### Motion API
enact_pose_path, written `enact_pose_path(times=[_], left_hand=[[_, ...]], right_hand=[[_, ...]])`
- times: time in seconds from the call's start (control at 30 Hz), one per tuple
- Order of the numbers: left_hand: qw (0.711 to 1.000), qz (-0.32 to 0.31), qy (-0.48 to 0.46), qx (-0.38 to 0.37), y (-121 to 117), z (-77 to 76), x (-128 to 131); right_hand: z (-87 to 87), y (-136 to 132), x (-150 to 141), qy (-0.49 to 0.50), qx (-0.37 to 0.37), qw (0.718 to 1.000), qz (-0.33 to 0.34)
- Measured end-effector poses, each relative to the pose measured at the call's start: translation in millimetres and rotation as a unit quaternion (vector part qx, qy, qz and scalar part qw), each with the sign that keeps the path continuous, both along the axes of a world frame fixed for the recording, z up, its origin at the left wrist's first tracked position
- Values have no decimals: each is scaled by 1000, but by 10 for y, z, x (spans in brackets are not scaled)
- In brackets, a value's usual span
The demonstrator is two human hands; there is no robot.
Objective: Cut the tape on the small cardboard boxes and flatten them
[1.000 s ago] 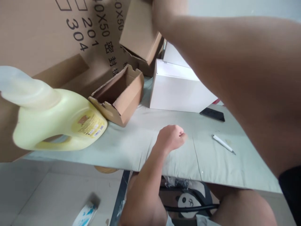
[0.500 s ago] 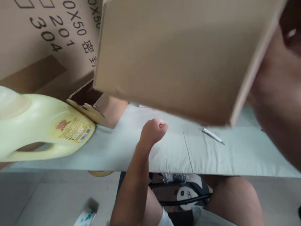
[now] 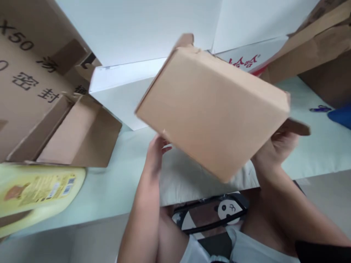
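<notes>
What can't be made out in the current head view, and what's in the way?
In the head view:
Left hand: fingers partly behind the raised cardboard box; contact unclear.
Right hand: blurred, partly covered by the box; exact grip unclear.
Box interior: hidden by its own outer sides.
Yellow bottle: left end cut off by the picture edge.
Blue item: cut off at right.

This looked like a home corner or small storeroom, though which was unclear. A pale cloth-covered table (image 3: 109, 190) bore a yellow jug (image 3: 41, 188) and white boxes (image 3: 117, 96), beside a large printed carton (image 3: 19, 113)
</notes>
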State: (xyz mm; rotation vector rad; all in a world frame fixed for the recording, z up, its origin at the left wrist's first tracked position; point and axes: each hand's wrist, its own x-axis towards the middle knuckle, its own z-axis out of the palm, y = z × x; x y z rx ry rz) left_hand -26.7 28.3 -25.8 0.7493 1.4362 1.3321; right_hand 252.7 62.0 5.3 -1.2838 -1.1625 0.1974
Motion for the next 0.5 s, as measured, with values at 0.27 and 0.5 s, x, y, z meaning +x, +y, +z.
enact_pose_path(times=[0.27, 0.5], left_hand=[[990, 136, -37, 27, 141, 58, 37], [977, 135, -22, 164, 144, 121, 47]], right_hand=[[-594, 193, 312, 39, 16, 996, 81], [-701, 130, 286, 99, -7, 980, 174]])
